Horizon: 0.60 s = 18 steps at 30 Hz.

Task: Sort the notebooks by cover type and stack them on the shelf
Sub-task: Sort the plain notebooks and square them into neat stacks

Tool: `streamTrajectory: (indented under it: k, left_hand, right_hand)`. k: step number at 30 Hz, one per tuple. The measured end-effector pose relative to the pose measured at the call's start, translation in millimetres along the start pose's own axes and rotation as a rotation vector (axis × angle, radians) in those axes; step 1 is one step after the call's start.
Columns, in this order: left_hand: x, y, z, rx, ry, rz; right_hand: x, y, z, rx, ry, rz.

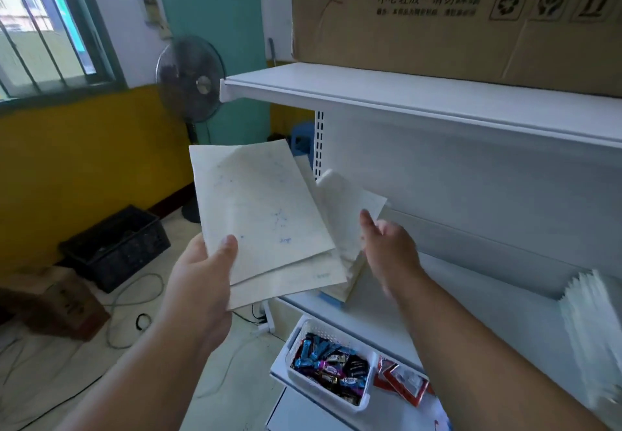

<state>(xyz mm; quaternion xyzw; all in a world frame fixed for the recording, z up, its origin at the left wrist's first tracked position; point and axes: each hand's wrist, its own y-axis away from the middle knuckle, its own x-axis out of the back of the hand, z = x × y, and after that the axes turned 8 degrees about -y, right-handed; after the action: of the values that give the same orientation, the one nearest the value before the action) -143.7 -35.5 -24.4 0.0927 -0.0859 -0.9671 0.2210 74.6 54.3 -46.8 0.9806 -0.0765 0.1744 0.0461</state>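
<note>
**Before the white shelf: two notebooks in hand**

Centre frame, the left hand (202, 272) pinches two pale notebooks (262, 208) — thumb on top, one overlapping the other — held just off the shelf (471, 282). Right of them, the right hand (387, 245) hovers with fingers loosely open, holding nothing, near one leaning, blurred pile of notebooks (343, 215). One basket (296, 339) of sweets sits at lower centre.

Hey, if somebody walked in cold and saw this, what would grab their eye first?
Probably the pale notebooks in the middle, gripped by the left hand, with the right hand reaching toward more notebooks leaning on the white shelf. Next, the big cardboard box on the top shelf, and the basket of bright sweets lower down.
</note>
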Motion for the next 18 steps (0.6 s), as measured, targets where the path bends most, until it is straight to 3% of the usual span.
streamTrajectory:
  k: [3,5,10,12,15,18]
  left_hand:
    - [20,-13,5,0.002,0.071,-0.084]
    - [30,-23,8,-0.004,0.083,-0.121]
    - [38,-38,13,-0.009,0.062,-0.181]
    - [39,-43,14,-0.001,0.062,-0.192]
    - [38,-49,17,0.003,0.072,-0.198]
    - [34,-53,19,0.012,0.088,-0.209]
  right_hand:
    - [-14,-22,14,-0.117,0.356,0.102]
    - [-20,-27,15,-0.174,0.416,0.080]
    - [-12,-27,9,-0.082,0.559,0.183]
    - [-11,-25,8,-0.050,0.450,0.276]
    - [-19,-17,0,-0.005,-0.033,0.342]
    - [-31,6,-13,-0.089,-0.540,0.135]
